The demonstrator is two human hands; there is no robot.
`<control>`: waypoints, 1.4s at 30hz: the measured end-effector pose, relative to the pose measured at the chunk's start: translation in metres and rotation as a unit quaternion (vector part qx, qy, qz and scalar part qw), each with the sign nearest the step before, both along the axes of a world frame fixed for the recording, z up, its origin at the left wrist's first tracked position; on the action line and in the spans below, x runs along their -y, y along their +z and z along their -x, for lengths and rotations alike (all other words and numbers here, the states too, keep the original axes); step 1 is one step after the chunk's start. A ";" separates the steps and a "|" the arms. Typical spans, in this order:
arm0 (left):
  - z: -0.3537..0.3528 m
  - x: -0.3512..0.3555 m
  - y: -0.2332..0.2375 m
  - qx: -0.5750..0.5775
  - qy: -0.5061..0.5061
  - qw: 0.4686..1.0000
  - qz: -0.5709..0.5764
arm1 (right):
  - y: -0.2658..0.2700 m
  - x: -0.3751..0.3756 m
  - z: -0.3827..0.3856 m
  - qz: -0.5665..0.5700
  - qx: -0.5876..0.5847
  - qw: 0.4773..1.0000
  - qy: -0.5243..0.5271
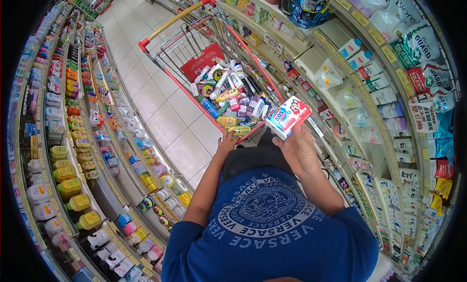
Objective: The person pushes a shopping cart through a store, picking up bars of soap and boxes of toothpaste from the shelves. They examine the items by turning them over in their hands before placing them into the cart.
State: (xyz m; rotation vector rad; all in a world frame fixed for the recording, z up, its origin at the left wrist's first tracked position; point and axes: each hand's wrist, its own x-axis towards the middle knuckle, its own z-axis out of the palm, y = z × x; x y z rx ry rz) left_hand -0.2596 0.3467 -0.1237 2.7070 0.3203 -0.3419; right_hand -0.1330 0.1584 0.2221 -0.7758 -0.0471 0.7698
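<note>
In my right hand [297, 148] is a red, white and blue SOS soap pack [288, 117], held up by its lower edge with the printed front facing me. My left hand [226, 144] has its fingers hooked over the near rim of a shopping cart [180, 84], beside a yellow-green bottle [238, 131]. Inside the cart lies a mixed heap of tubes, bottles and small packs. The SOS pack is above the cart's near right corner, outside the heap.
Left of the aisle, a shelf [109, 185] carries yellow bottles [69, 187], jars and tubs. On the right, shelves hold Biore pouches [422, 43], white bottles [351, 47] and soap packs. Pale floor tiles [177, 141] run between the shelf and the cart.
</note>
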 end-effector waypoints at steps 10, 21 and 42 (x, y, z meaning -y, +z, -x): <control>-0.003 -0.001 0.012 -0.034 0.000 0.999 0.012 | 0.012 -0.004 -0.001 -0.092 -0.012 0.994 0.057; -0.001 -0.004 0.000 -0.002 0.001 1.000 0.009 | 0.008 -0.013 -0.009 -0.085 0.039 0.990 0.108; 0.002 -0.002 -0.011 0.045 0.022 0.999 0.014 | -0.201 -0.067 -0.065 0.323 -0.105 0.932 0.129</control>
